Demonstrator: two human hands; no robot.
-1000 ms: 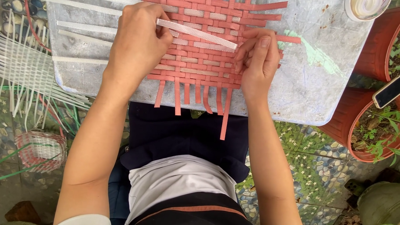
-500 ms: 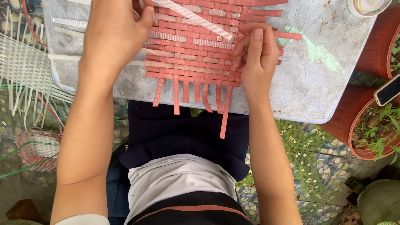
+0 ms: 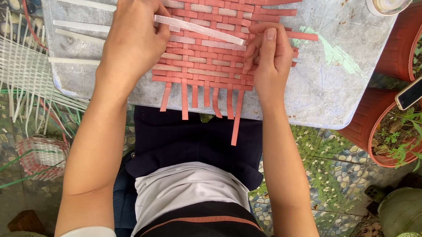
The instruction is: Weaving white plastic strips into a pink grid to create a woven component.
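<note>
so over that second the left hand [image 3: 132, 41] went up toward the top of the frame and then dropped back down a bit, ending up left of centre. the white strip [image 3: 200, 29] it was pinching came along, and its far end swung right until it reached the right hand [image 3: 267, 55]. that hand's fingers lifted off the red woven mat [image 3: 208, 53] and closed near the strip's tip. the mat slid lower in frame too.

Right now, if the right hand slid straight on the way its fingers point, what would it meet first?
The right hand points up across the red woven mat. Its fingertips already rest at the end of the white strap lying over the mat, so it would likely meet that strap end first, then more weave.
</note>
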